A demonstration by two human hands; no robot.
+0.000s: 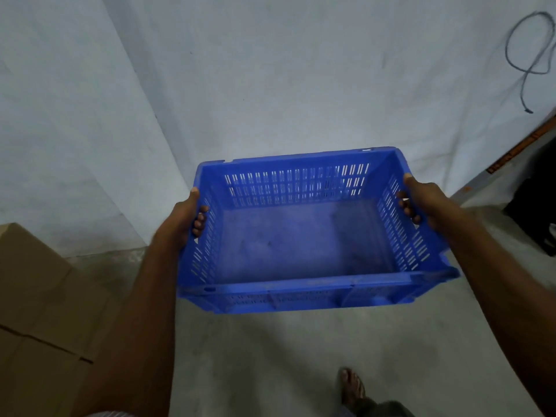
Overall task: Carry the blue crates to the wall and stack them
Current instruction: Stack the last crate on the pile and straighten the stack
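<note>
Fingers (199, 220) of the left hand (185, 219) and right hand (422, 200) are hooked through the handle slots (416, 225) at both ends of the empty blue plastic crate (301, 245), held aloft near the wall (270, 85); rigid and probably light, it carries best by those slots.
</note>
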